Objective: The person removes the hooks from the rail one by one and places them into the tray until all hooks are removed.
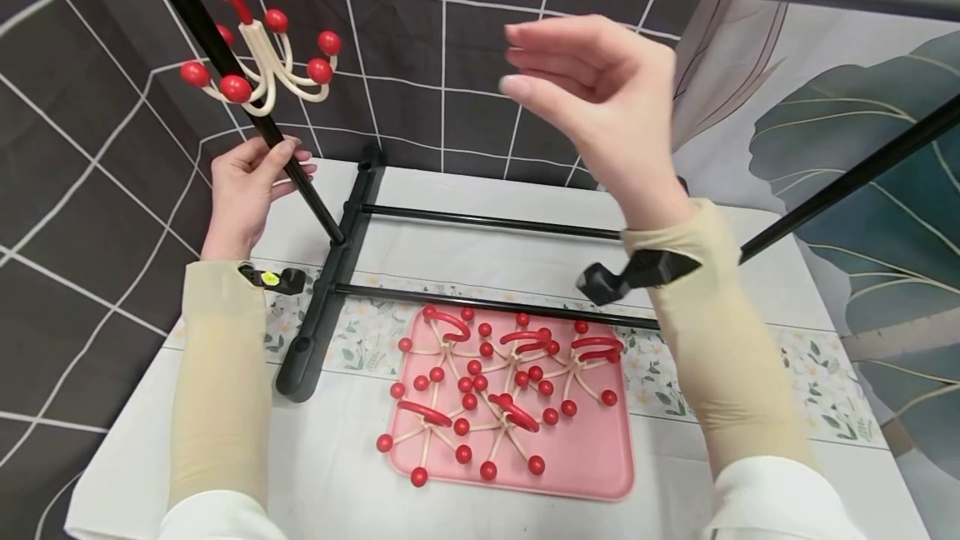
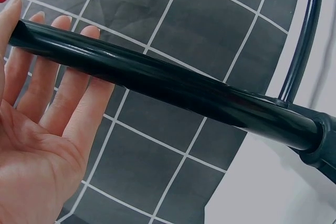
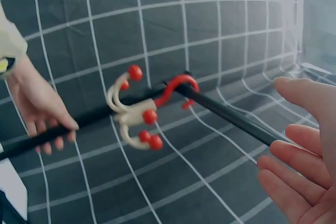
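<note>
My left hand (image 1: pixel 243 186) holds the slanting black upright pole (image 1: pixel 311 205) of a rack, its thumb on the near side and its fingers behind. In the left wrist view those fingers look nearly straight along the far side of the pole. Above this hand, a cream multi-arm hanger (image 1: pixel 258 52) with red ball tips hangs by its red hook; in the right wrist view the hook (image 3: pixel 181 80) loops over the rack's top rail (image 3: pixel 231 115), near the corner. In mid-air below the rail is my right hand (image 1: pixel 611 107), fingers loosely bent, with nothing in it.
Several similar hangers (image 1: pixel 426 413) with red hooks lie on a pink tray (image 1: pixel 588 461) on the white table. The rack's black foot (image 1: pixel 300 357) and low crossbars (image 1: pixel 487 222) stand behind and left of the tray. Another black upright (image 1: pixel 847 177) rises at right.
</note>
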A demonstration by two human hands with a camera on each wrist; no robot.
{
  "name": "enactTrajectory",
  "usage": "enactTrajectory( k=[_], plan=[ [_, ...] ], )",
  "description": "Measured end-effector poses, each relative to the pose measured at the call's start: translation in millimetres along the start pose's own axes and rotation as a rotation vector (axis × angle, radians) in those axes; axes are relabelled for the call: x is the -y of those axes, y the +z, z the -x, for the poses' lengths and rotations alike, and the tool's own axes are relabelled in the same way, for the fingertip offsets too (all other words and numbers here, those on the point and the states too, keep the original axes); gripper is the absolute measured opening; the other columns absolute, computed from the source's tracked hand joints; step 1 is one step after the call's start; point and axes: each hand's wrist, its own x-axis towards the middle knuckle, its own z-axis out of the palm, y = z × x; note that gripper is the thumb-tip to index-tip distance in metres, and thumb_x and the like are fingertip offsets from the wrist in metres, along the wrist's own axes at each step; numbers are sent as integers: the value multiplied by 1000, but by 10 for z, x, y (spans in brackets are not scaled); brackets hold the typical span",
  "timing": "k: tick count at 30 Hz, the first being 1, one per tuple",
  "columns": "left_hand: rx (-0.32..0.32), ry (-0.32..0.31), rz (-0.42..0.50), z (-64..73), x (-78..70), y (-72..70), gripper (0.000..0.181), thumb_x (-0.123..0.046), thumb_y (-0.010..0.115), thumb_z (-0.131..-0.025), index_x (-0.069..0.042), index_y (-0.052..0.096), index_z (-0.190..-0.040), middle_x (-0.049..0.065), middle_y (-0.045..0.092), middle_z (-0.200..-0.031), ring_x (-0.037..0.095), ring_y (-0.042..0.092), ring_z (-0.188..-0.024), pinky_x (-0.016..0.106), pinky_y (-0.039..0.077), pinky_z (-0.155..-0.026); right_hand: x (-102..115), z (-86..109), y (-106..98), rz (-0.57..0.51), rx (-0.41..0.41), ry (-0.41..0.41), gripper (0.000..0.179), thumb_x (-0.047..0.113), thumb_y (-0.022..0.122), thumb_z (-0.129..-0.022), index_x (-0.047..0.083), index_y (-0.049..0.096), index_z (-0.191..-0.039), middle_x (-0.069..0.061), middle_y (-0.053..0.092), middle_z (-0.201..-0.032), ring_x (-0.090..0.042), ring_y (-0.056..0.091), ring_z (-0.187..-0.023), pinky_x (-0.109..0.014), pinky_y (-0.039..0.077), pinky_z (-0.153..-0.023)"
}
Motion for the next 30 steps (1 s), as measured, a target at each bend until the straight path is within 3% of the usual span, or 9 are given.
enactTrajectory(
  k=[6,15,18,21,25,30],
  plan=[
    [11,8,7,-21,7,8,20,-8,75,-94,6,73,-109,12,74,-89,20,75,-78,27,60,-76,76,-215,552,-17,22,172,32,-6,86,-76,-4,76,-106,-11,75,-106,-21,72,-99,-35,55,-95],
    [29,13,4,-19,15,34,19,-7,73,-95,6,73,-108,11,74,-88,20,75,-79,27,60,-76,-23,-528,1261,42,145,287,48,7,91,-77,-1,71,-120,-1,73,-113,-1,67,-99,-14,48,-94],
    [32,22,-3,-30,11,41,19,-8,73,-95,6,73,-108,11,74,-89,20,75,-79,27,60,-76,-122,-665,1459,129,152,323,53,15,92,-78,5,71,-125,6,72,-116,5,65,-100,-7,44,-91],
    [35,18,-13,-37,14,51,18,-9,73,-96,5,73,-108,11,74,-89,20,75,-80,26,60,-76,-234,-783,1609,273,149,306,53,26,91,-80,10,71,-126,9,72,-119,9,63,-100,-4,41,-89],
    [42,10,-26,-42,33,74,17,-9,73,-96,4,74,-107,10,74,-89,20,75,-80,26,60,-76,-342,-885,1726,457,154,277,43,35,85,-86,15,74,-122,12,73,-114,10,63,-95,-3,39,-86],
    [42,7,-24,-55,39,97,20,-9,73,-96,6,73,-108,11,74,-89,20,75,-81,26,60,-77,-375,-956,1754,566,153,253,26,34,77,-94,19,77,-115,16,74,-104,14,63,-87,-5,39,-80]
  ],
)
